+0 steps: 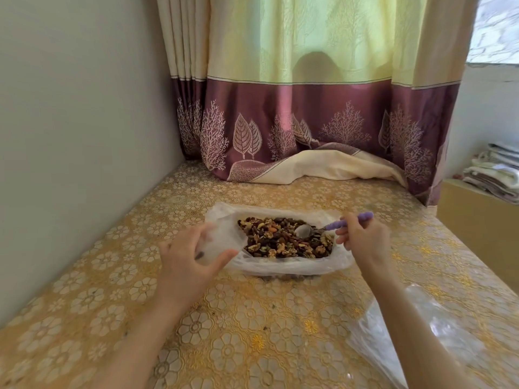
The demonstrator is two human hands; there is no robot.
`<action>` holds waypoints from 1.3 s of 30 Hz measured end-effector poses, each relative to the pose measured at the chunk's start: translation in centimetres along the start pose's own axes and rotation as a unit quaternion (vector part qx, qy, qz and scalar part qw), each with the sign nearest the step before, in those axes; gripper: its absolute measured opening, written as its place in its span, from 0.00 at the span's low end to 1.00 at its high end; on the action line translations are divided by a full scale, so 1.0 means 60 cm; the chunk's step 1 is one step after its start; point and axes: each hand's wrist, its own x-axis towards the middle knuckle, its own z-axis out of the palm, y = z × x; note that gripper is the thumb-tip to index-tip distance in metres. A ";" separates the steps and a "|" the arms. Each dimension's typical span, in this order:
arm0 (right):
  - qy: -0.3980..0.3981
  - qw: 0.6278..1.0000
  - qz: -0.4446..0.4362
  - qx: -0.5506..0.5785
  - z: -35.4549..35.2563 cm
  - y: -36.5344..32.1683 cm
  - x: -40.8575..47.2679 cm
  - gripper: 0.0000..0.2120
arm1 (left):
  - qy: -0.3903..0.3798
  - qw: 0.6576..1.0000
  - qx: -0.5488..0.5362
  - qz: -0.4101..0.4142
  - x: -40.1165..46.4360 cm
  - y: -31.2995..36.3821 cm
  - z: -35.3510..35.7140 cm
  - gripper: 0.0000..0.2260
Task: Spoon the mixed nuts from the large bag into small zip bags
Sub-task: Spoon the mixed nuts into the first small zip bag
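A: Where are the mixed nuts?

B: Heaped in the large bag, which lies open on the yellow flowered tablecloth; its clear rim is folded outward all round the heap.

A: And the hands, taken from that bag?

B: The left hand is at the bag's left edge, fingers and thumb curled round a small zip bag; that little bag is blurred, though a few dark pieces show low inside it. The right hand is at the bag's right edge, pinching the purple handle of a spoon; the metal bowl of the spoon sits over the nuts, near the heap's right side.

A: Anything else around the bag?

B: Behind it a curtain, cream above and plum below, pools on the table; nearer than the bag, to its right, lies more clear plastic; far right of it is folded cloth on a box.
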 end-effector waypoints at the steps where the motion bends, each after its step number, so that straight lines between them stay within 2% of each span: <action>1: -0.009 0.999 0.019 0.031 -0.001 0.002 0.001 0.17 | -0.012 1.000 0.011 0.003 -0.002 -0.001 0.005 0.29; 6: -0.071 0.994 0.049 0.061 0.003 0.007 0.000 0.16 | -0.040 0.999 0.021 0.026 -0.011 -0.001 0.028 0.28; 14: -0.062 0.974 0.137 0.168 0.006 0.007 -0.003 0.16 | -0.048 0.999 0.001 0.002 -0.013 -0.007 0.035 0.22; 23: -0.052 0.965 0.154 0.207 -0.002 0.002 -0.004 0.15 | -0.048 0.998 -0.025 -0.016 -0.013 0.002 0.031 0.26; 28: -0.063 0.962 0.153 0.217 -0.002 -0.001 -0.003 0.15 | -0.045 0.995 -0.071 -0.053 -0.013 0.007 0.028 0.30; 35: -0.097 0.947 0.140 0.272 0.011 -0.038 -0.018 0.11 | -0.038 0.989 -0.113 -0.084 -0.010 0.005 0.027 0.24; 39: -0.129 0.940 0.125 0.290 0.019 -0.075 -0.037 0.12 | -0.025 0.982 -0.158 -0.101 -0.006 0.005 0.026 0.20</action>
